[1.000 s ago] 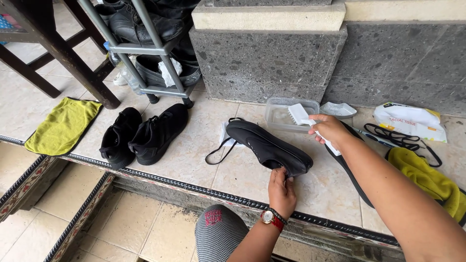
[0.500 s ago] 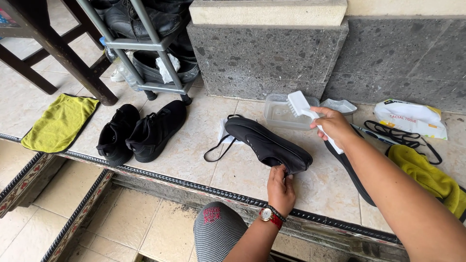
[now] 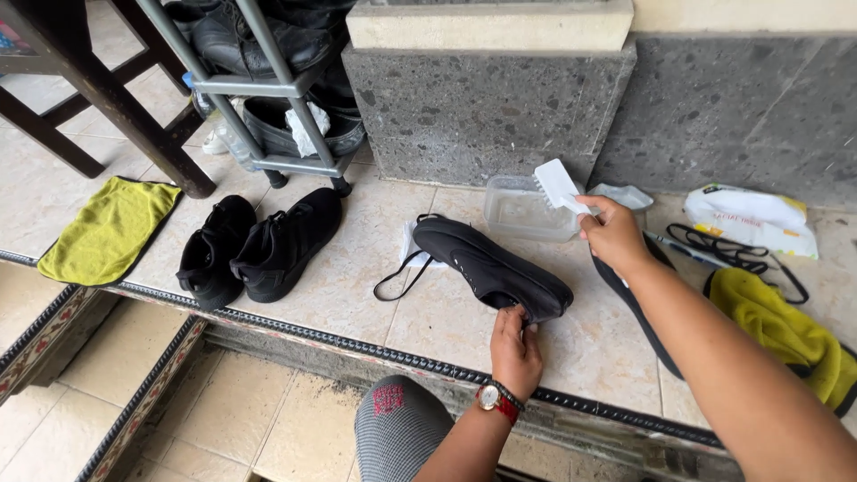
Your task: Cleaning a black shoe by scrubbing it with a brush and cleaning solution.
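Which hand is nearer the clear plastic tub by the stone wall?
Right. The right hand, holding a white brush, hovers at the clear plastic tub; the left hand grips the black shoe, farther away.

The black shoe (image 3: 491,268) looks matt, of cloth or soft leather. The brush (image 3: 559,186) is white plastic, the tub (image 3: 527,210) clear plastic. Glossy beige tiles (image 3: 357,268) meet a rough speckled stone wall (image 3: 482,107).

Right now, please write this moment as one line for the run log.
left hand: steadies black shoe | right hand: holds white brush above clear tub
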